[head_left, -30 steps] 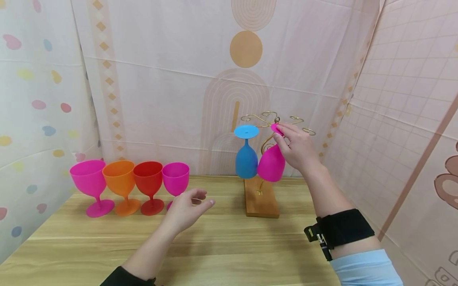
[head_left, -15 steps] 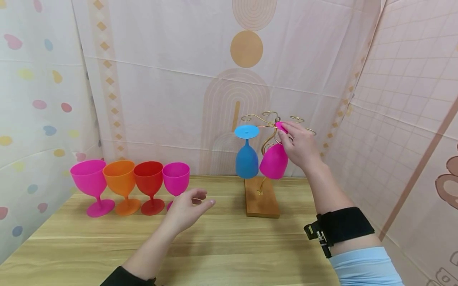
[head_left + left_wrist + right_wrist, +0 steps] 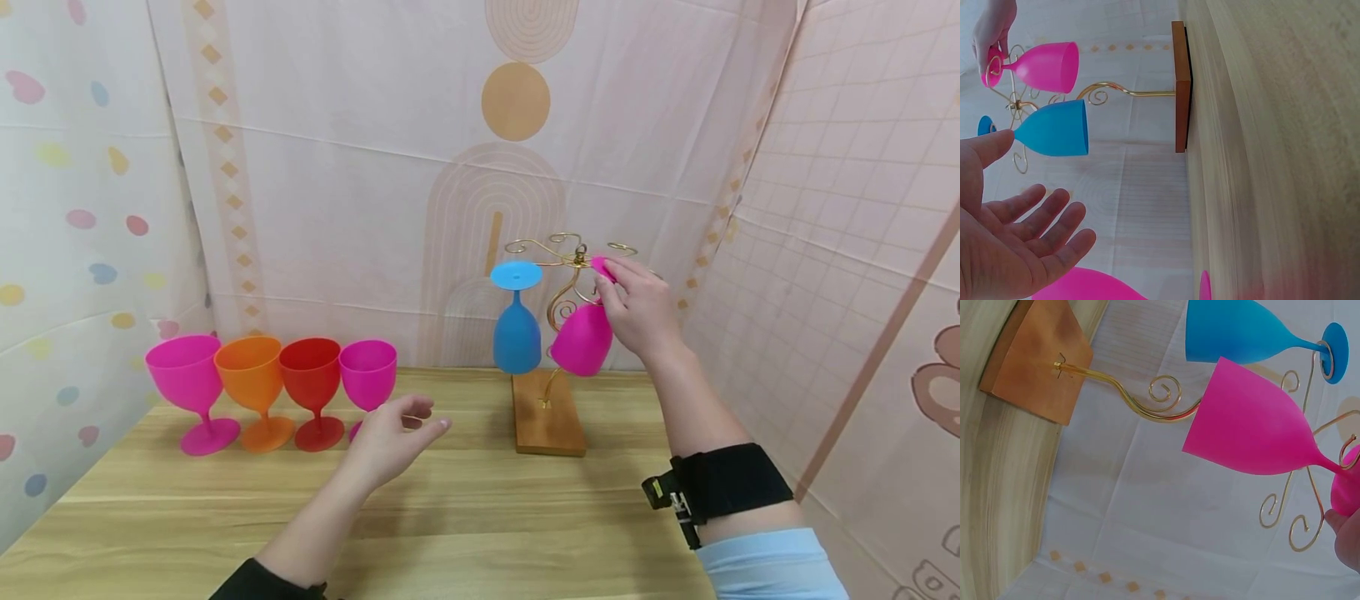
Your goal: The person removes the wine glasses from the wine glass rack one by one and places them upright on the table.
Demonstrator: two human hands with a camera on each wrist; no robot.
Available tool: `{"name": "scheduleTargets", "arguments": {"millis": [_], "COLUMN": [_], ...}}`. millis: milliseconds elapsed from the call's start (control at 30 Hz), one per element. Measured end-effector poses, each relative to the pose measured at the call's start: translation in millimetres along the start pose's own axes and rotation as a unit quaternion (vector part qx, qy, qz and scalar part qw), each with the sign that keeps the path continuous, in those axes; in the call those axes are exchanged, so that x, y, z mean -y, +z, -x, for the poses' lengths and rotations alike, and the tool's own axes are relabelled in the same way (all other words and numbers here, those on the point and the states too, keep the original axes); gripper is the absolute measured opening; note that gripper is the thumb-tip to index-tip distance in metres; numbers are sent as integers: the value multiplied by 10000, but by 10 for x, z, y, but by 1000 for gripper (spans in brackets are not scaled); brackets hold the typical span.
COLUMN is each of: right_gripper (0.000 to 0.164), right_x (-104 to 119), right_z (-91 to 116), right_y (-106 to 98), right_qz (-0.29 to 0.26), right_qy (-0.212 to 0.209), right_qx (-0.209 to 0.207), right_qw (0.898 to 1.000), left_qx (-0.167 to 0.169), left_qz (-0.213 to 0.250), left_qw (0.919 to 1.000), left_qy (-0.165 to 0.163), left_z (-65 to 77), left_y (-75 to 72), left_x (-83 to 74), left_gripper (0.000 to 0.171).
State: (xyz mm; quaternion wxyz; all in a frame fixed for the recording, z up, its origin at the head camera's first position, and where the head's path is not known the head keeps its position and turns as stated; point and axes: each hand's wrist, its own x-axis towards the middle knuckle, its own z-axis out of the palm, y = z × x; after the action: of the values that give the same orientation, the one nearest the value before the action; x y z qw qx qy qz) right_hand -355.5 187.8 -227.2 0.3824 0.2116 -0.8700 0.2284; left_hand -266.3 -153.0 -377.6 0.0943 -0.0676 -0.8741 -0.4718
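My right hand [image 3: 641, 308] pinches the foot of an upside-down pink goblet [image 3: 583, 340], which tilts with its bowl down and to the left. In the right wrist view the stem of this pink goblet [image 3: 1254, 425] lies at a curled hook of the gold wire rack [image 3: 1163, 415]. Beside it a blue goblet [image 3: 517, 337] hangs upside down by its foot from another hook. My left hand [image 3: 393, 442] is held over the table with fingers relaxed and nothing in them. It partly hides a smaller pink goblet [image 3: 367, 375] standing upright behind it.
Left of that goblet, a red goblet [image 3: 310, 375], an orange goblet [image 3: 250, 375] and a larger pink goblet [image 3: 185, 375] stand upright in a row on the wooden table [image 3: 480, 517]. The rack rises from a wooden base [image 3: 547, 429] near the back edge. Patterned cloth [image 3: 337, 208] hangs behind.
My right hand has shifted a little to the right with the pink goblet, drawing it away from the blue one. The left hand has stayed in place.
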Motion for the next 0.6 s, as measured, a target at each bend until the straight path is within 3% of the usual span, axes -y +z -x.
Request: {"name": "scheduleTargets", "arguments": {"millis": [600], "right_gripper": [36], "right_x": [-101], "right_z": [274], "right_y": [77], "right_qz": [-406], "right_qy": [-300], "right_qx": [-688], "right_qw": [9964], "left_qx": [-27], "left_qz": [-15], "left_qw": [10000], "left_qy": [72], "left_z": [18], "left_y": [-11], "left_x": [29], "left_gripper": [51]}}
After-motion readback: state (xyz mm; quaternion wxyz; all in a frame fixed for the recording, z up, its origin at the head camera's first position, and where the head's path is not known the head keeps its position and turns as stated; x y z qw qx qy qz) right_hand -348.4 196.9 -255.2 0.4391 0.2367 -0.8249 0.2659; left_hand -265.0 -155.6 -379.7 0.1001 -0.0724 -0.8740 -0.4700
